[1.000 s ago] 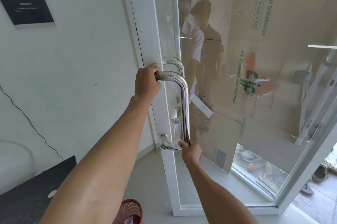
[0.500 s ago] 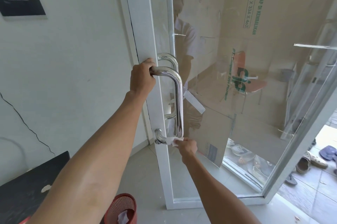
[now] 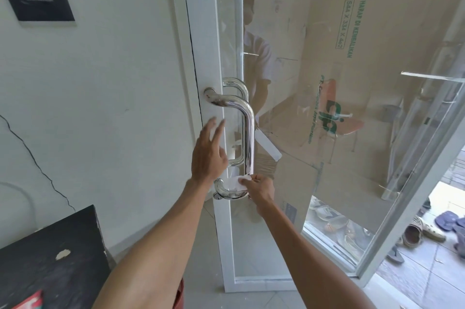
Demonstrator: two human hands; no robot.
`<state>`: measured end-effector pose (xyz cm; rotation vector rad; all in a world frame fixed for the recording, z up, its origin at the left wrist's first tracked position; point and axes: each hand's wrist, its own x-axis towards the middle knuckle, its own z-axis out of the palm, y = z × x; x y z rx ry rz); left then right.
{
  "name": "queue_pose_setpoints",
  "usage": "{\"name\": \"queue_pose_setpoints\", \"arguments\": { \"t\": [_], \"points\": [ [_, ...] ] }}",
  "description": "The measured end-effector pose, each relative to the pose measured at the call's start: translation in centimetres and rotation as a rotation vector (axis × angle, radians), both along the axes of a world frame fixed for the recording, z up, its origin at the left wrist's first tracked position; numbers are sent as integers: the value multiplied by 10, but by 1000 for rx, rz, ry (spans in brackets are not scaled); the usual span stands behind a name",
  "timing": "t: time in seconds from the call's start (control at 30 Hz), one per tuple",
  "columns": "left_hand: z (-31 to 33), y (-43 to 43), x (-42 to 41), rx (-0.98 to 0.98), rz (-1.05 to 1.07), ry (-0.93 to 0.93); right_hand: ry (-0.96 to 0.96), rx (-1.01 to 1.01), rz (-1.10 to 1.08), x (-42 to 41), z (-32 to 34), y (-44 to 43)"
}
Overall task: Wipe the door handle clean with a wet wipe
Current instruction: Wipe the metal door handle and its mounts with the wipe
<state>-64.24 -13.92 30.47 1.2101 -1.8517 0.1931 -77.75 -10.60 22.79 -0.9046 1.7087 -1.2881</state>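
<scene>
A polished chrome D-shaped door handle (image 3: 249,130) is fixed to the white frame of a glass door (image 3: 327,107). My right hand (image 3: 260,189) presses a white wet wipe (image 3: 236,183) against the handle's lower bend. My left hand (image 3: 208,155) hovers open with fingers spread, just left of the handle's vertical bar, touching nothing that I can see. A second matching handle shows behind the glass.
A white wall (image 3: 100,107) with a black plaque (image 3: 37,0) and a thin crack lies to the left. A black tabletop (image 3: 47,258) sits lower left. Cardboard boxes (image 3: 352,57) stand behind the glass. Shoes and sandals (image 3: 417,233) lie on the floor at the right.
My left hand has let go of the handle's top bend and dropped lower, fingers spread. My right hand stays at the lower bend with the wipe.
</scene>
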Motion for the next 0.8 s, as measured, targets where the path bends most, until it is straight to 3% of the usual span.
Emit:
{"name": "queue_pose_setpoints", "arguments": {
  "t": [0.13,0.4,0.67,0.8],
  "points": [
    [-44,20,-1,119,11,-11,-1,21,-4,-1,-3,2],
    [-82,33,-13,539,-145,5,-19,34,-3,-2,-7,4],
    [-90,32,-24,648,-167,236,-35,26,43,-8,-8,3],
    [-94,29,-24,643,-15,269,155,-74,-114,-14,3,0]
  ]
}}
